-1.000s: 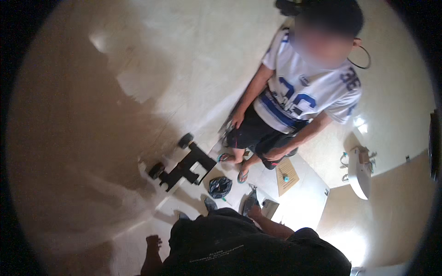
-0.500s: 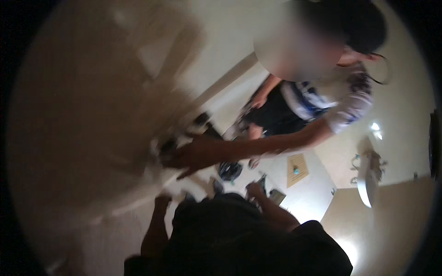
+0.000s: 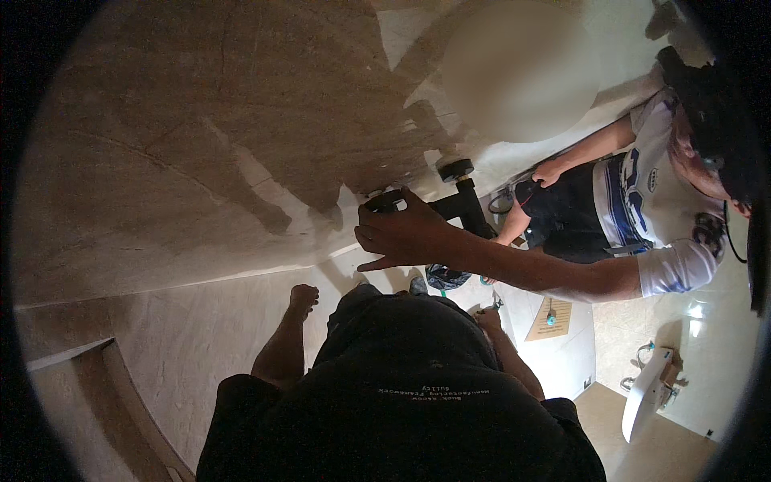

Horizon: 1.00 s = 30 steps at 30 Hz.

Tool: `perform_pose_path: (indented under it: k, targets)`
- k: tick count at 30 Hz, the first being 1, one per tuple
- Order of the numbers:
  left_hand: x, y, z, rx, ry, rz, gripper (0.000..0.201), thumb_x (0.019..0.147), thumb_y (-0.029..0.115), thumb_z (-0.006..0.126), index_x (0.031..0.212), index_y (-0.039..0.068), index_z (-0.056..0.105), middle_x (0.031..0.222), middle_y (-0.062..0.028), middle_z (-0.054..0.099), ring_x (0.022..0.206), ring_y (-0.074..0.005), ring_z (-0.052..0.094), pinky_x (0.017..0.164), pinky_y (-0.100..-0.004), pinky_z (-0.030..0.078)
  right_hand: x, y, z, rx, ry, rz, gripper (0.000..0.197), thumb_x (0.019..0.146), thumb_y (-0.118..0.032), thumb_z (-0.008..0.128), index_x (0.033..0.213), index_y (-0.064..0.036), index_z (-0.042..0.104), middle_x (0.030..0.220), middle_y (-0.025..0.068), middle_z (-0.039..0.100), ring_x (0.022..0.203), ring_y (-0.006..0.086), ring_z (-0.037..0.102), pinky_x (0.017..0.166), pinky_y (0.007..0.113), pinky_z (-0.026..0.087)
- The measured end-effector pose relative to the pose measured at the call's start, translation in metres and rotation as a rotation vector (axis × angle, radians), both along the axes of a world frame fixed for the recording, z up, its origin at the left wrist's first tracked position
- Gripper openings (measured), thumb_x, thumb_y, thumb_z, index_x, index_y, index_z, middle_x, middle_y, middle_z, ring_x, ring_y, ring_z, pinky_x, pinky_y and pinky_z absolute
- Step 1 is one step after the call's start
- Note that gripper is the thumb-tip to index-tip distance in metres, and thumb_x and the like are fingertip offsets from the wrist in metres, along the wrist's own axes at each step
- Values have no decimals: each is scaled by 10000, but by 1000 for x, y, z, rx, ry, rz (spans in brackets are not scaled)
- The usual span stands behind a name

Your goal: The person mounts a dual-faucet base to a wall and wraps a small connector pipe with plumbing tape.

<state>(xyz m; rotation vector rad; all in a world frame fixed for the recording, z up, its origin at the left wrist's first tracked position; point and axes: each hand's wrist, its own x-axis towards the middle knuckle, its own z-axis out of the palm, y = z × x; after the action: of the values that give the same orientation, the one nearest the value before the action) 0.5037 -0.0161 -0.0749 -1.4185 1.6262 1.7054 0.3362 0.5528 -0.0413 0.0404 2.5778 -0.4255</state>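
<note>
My left hand hangs beside my dark shirt, fingers curled, with nothing visible in it. On the other side, my right hand is closed around a small dark object too unclear to name. Ahead of me, a co-worker's outstretched hand reaches across and grips a round black fitting against the brown stone-look wall. Beside it is a black pipe fixture with a second round black end. Neither of my hands touches the fixture.
The co-worker, in a white and blue shirt, stands close at the right. A black bag and tan cardboard lie on the floor. A white basin is at the lower right. A recessed ledge is at lower left.
The view has shifted and become sharper. The co-worker, the fixture and my hands now appear farther right; the co-worker's hand remains at the round fitting.
</note>
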Motion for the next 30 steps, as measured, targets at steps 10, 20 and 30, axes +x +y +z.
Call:
perform_pose_path:
  k: [10, 20, 30]
  targets:
    - [-14, 19, 18, 90, 81, 132, 110, 888, 226, 654, 834, 138, 616, 721, -3, 611, 588, -151, 584, 497, -322, 391, -35, -50, 40, -115, -182, -221, 301, 813, -312, 686, 923, -40, 755, 921, 180, 730, 878, 299, 707, 793, 418, 538]
    - [-14, 14, 2, 106, 171, 49, 195, 894, 318, 682, 901, 128, 641, 846, -28, 681, 727, -186, 646, 635, -385, 450, -45, -14, -38, -37, -4, -44, 316, 813, -289, 698, 947, -8, 754, 854, 170, 732, 786, 251, 706, 762, 396, 535]
    - [9, 15, -21, 268, 235, 66, 170, 873, 306, 697, 893, 144, 649, 831, -30, 687, 674, -179, 638, 587, -379, 437, -28, -3, 2, -79, -113, -84, 319, 828, -272, 704, 983, 3, 745, 844, 165, 729, 781, 235, 699, 731, 396, 534]
